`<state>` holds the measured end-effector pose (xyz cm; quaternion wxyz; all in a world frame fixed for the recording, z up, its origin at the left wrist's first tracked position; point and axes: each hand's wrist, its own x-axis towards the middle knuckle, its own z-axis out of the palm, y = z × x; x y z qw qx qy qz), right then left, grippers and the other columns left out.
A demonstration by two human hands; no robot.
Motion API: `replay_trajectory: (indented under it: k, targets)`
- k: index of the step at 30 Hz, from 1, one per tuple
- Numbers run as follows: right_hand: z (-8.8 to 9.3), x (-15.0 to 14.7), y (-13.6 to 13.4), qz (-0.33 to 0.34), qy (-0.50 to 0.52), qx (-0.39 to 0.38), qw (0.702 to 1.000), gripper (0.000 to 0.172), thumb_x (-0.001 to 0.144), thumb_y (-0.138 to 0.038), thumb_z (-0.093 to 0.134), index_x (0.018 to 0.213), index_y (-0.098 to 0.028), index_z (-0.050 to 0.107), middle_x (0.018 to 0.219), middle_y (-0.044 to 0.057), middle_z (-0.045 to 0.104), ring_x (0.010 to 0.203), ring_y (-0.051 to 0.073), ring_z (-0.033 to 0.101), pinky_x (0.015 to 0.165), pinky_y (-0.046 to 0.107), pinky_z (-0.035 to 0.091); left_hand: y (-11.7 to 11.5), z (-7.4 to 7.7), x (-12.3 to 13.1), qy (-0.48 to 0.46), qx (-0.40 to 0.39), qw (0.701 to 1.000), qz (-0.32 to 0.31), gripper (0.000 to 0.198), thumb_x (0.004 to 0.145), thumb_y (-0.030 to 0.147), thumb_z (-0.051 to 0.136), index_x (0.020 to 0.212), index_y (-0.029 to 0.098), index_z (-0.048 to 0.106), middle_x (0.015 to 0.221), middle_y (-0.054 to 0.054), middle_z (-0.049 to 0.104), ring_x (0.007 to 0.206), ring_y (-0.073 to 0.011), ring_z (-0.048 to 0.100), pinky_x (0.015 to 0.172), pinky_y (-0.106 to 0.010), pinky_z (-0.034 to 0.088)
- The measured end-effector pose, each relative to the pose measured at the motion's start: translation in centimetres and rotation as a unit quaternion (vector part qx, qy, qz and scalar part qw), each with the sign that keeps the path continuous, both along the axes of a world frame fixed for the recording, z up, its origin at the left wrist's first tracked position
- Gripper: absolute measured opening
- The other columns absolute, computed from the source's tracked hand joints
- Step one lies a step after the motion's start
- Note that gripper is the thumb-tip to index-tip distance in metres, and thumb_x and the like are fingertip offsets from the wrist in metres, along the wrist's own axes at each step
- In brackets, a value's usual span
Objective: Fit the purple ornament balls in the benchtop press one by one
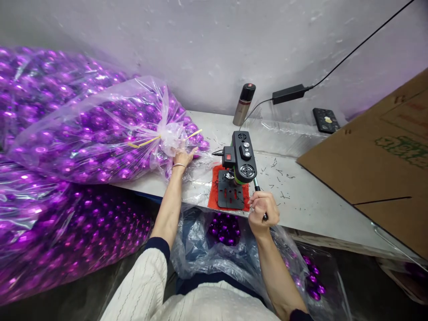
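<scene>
A small black bench press machine (240,165) stands on a red mat (214,196) at the table's front edge. My right hand (263,211) is closed around its lever handle (257,187). My left hand (183,158) reaches into the tied clear plastic bag (100,129) full of shiny purple balls at its open end; its fingers are partly hidden inside the plastic. A yellow tie (147,141) binds the bag's neck.
More bags of purple balls (50,232) are piled at the left and one sits on my lap (224,228). A large cardboard sheet (377,160) leans at right. A metal bottle (244,103), power adapter (288,94) and a black device (325,120) sit by the wall.
</scene>
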<state>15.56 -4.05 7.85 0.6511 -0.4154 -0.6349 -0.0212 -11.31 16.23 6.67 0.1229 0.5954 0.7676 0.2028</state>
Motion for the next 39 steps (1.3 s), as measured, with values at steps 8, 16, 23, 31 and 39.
replay_trajectory:
  k: [8, 16, 23, 31, 39]
  targets:
    - [-0.2, 0.2, 0.1, 0.01, -0.001, 0.002, 1.0, 0.028, 0.097, -0.012, 0.049, 0.07, -0.022, 0.052, 0.07, -0.001, 0.061, 0.064, 0.013, 0.06, 0.058, 0.028, 0.046, -3.5, -0.6, 1.9, 0.092, -0.054, 0.984, -0.143, 0.063, 0.092, 0.046, 0.071, 0.147, 0.019, 0.057, 0.136, -0.02, 0.069, 0.133, -0.0399, 0.059, 0.111, -0.05, 0.042]
    - [0.0, 0.0, 0.1, 0.004, 0.013, 0.002, 1.0, 0.03, 0.098, -0.015, 0.05, 0.068, -0.022, 0.053, 0.067, 0.0, 0.061, 0.061, 0.014, 0.06, 0.057, 0.03, 0.045, -4.8, -0.1, 4.4, 0.096, -0.018, 0.97, -0.22, 0.07, 0.088, 0.064, 0.07, 0.138, 0.016, 0.062, 0.13, -0.021, 0.072, 0.127, -0.0385, 0.063, 0.118, -0.049, 0.033]
    - [0.1, 0.1, 0.1, 0.0, -0.006, 0.004, 1.0, 0.03, 0.097, -0.015, 0.049, 0.069, -0.023, 0.053, 0.067, -0.001, 0.06, 0.063, 0.014, 0.061, 0.058, 0.03, 0.046, -2.8, 0.7, 7.2, 0.048, -0.14, 0.963, -0.224, 0.051, 0.101, 0.059, 0.051, 0.108, 0.015, 0.076, 0.115, -0.019, 0.078, 0.109, -0.0327, 0.074, 0.089, -0.034, 0.051]
    - [0.3, 0.0, 0.1, 0.007, -0.004, 0.005, 1.0, 0.029, 0.098, -0.014, 0.05, 0.07, -0.023, 0.052, 0.071, -0.001, 0.062, 0.064, 0.013, 0.06, 0.057, 0.028, 0.046, -6.2, -1.4, 5.4, -0.245, -0.072, 0.951, -0.175, 0.056, 0.078, 0.038, 0.086, 0.127, 0.02, 0.067, 0.115, -0.01, 0.077, 0.103, -0.0277, 0.074, 0.095, -0.039, 0.059]
    - [2.5, -0.4, 0.3, -0.021, 0.017, -0.014, 1.0, 0.037, 0.102, -0.023, 0.048, 0.065, -0.024, 0.048, 0.061, -0.001, 0.055, 0.061, 0.014, 0.059, 0.057, 0.031, 0.043, -12.5, -1.9, 5.2, -0.681, -0.009, 0.73, -0.066, 0.048, 0.096, 0.053, 0.064, 0.136, 0.027, 0.059, 0.133, -0.008, 0.07, 0.117, -0.0236, 0.072, 0.1, -0.044, 0.062]
